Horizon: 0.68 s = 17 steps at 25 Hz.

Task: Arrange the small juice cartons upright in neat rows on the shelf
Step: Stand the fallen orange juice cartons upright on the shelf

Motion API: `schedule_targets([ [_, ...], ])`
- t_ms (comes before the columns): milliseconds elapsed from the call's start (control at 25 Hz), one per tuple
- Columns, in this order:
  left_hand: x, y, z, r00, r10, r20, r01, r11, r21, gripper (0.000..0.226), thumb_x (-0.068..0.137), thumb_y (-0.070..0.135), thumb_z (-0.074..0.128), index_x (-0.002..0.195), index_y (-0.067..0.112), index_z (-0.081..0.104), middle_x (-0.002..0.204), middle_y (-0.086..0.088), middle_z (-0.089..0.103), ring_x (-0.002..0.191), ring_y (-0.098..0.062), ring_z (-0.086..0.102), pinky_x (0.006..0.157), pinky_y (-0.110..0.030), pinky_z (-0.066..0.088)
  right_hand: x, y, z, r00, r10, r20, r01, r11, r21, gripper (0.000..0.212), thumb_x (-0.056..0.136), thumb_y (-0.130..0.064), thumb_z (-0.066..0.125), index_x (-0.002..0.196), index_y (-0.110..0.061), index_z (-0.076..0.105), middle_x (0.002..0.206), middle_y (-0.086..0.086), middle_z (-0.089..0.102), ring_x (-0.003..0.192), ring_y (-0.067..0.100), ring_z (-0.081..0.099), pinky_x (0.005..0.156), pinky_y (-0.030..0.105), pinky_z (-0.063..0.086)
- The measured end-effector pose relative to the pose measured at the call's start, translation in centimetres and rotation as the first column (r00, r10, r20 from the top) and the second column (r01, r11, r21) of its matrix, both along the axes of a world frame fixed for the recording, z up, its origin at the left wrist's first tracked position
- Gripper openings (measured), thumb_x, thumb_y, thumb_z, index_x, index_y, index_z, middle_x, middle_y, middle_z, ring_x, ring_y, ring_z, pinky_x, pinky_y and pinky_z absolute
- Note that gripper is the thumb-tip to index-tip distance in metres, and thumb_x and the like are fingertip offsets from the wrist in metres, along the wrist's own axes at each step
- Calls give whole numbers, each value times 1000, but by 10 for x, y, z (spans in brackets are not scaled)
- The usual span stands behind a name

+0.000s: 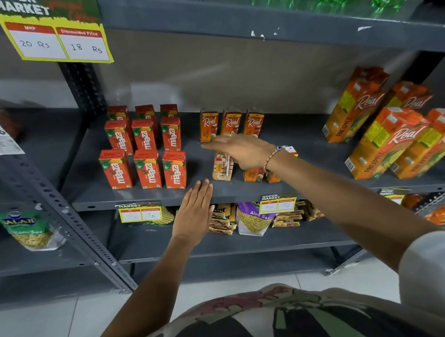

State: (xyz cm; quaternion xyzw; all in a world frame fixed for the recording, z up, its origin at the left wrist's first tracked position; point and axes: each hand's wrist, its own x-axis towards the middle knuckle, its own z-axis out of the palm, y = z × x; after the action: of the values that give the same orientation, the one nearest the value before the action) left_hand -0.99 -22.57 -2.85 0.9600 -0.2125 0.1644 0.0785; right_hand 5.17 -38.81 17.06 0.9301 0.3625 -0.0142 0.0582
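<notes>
Head view: nine red cartons [144,146] upright in three rows on grey shelf [136,197]. Three orange cartons [231,124] upright behind. Right hand [241,149] flat, released, over front carton [222,167]. Left hand [196,213] flat, empty, at shelf edge.

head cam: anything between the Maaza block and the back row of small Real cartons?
Nothing: bare grey shelf separates the Maaza cartons from the Real cartons in the head view.

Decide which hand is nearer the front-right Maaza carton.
Left. The left hand lies just below the front-right Maaza carton; the right hand is farther right, over Real cartons.
</notes>
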Motion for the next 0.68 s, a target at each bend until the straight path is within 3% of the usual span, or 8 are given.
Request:
schedule_targets([
  [80,0,-1,1,1000,8,0,-8,1000,-4,55,99,33,28,143,0,37,149,-15,40,138,-29,36,116,-37,13,4,-7,6,995,-67,-81,69,997,21,80,77,13,58,146,-19,32,148,5,38,135,22,35,100,30,40],
  [240,-2,-5,3,999,43,-1,-43,999,-31,57,100,35,23,143,0,37,149,-15,40,139,-29,35,117,-36,12,17,-8,17,975,-142,-170,143,990,-3,77,79,14,57,145,-20,35,152,2,34,142,21,28,114,34,29],
  [440,-2,-17,6,992,121,-40,-124,988,-95,57,101,35,23,141,0,42,146,-16,44,137,-30,38,113,-41,25,23,-5,8,975,-103,-195,98,994,-39,63,82,3,66,139,-16,46,147,1,45,138,18,37,113,35,33],
  [680,6,-17,2,995,100,-3,-100,994,-48,54,97,26,25,136,-4,47,140,-19,50,132,-32,45,110,-42,31,25,-8,12,966,-98,-238,89,995,-49,67,81,6,65,141,-13,42,149,1,42,139,18,35,111,30,34],
])
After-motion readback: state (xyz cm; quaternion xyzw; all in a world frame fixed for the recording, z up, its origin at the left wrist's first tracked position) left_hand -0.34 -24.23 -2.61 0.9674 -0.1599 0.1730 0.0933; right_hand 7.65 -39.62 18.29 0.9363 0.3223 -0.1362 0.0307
